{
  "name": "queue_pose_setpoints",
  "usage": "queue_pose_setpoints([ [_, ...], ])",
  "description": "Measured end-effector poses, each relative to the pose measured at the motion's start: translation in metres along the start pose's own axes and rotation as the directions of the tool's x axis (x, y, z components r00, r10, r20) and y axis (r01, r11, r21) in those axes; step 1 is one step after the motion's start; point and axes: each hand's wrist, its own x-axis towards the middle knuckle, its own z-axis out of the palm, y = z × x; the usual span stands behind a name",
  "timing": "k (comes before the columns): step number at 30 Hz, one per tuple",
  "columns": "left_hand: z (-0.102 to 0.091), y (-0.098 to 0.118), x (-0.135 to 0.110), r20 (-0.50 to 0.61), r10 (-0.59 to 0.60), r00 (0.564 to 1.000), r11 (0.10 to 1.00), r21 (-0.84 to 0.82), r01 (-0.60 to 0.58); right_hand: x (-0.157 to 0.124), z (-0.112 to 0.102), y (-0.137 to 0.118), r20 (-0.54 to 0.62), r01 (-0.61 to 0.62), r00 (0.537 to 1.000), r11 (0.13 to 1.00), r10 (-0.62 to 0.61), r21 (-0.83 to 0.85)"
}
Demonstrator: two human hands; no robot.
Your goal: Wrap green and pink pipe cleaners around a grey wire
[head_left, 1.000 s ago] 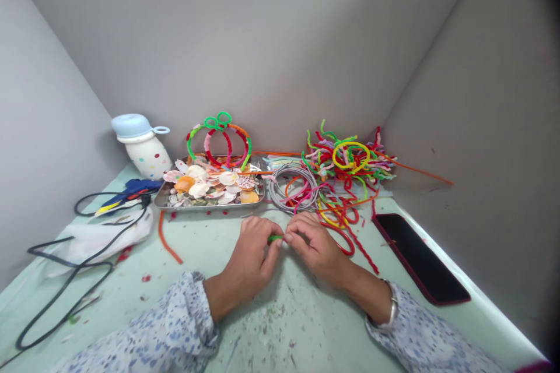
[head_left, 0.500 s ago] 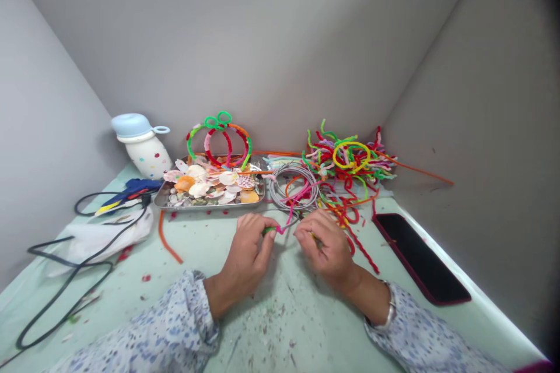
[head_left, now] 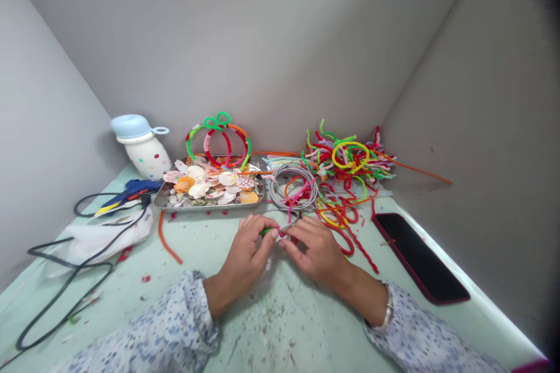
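Thumb and forefinger of my left hand [head_left: 250,247] pinch a wire wrapped in green pipe cleaner [head_left: 265,232]. Beside the green, a pink pipe cleaner [head_left: 281,233] shows between my two hands. My right hand [head_left: 318,252] has its fingertips closed on the pink pipe cleaner, almost touching the left fingertips. Bare grey wire [head_left: 292,222] curves away behind the right fingers. Just beyond the hands lies a coil of grey wire [head_left: 271,189], with pink strands across it.
A metal tray [head_left: 210,207] of seashells holds upright pipe-cleaner rings [head_left: 250,148]. A white bottle [head_left: 149,154], black cable [head_left: 83,265] and plastic bag [head_left: 94,242] lie left. At right are a pile of colourful pipe cleaners [head_left: 345,157] and a phone [head_left: 422,259]. Grey walls enclose the table.
My right hand has moved left, and its fingertips now close on the pink pipe cleaner beside my left hand. The left hand has kept its pinch in nearly the same place.
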Motion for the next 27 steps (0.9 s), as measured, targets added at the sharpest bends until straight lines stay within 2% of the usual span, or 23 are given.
queue_pose_setpoints([
  [4, 0.001, -0.002, 0.0, -0.037, -0.011, 0.999, 1.0, 0.017, 0.011, 0.0, -0.003, -0.005, -0.055, 0.002, 0.999, 0.999, 0.001, 0.043],
  [7, 0.001, -0.003, -0.001, -0.061, -0.026, 0.998, 0.999, 0.019, 0.027, -0.001, -0.006, -0.008, -0.049, 0.036, 0.998, 0.994, -0.031, 0.107],
  [11, 0.001, -0.003, 0.0, -0.06, -0.043, 0.997, 0.999, 0.011, 0.044, -0.005, -0.008, -0.007, -0.02, 0.148, 0.989, 0.961, -0.148, 0.232],
  [15, 0.001, -0.005, 0.0, -0.046, -0.07, 0.997, 0.998, -0.005, 0.07, -0.006, -0.012, -0.009, -0.04, 0.287, 0.956, 0.893, -0.291, 0.347],
  [19, 0.001, -0.006, 0.0, -0.044, -0.09, 0.995, 0.996, -0.024, 0.089, -0.007, -0.015, -0.015, -0.062, 0.314, 0.946, 0.858, -0.317, 0.407],
  [21, 0.0, -0.006, 0.0, -0.03, -0.1, 0.995, 0.994, -0.038, 0.099, -0.007, -0.013, -0.013, -0.14, 0.28, 0.959, 0.895, -0.246, 0.347],
  [24, -0.001, -0.004, 0.0, 0.005, -0.102, 0.995, 0.992, -0.068, 0.102, -0.006, -0.007, -0.005, -0.266, 0.134, 0.96, 0.979, -0.09, 0.155],
  [27, -0.001, -0.002, 0.0, 0.026, -0.098, 0.995, 0.991, -0.09, 0.1, -0.004, 0.0, 0.004, -0.231, 0.143, 0.964, 0.989, -0.13, 0.039],
])
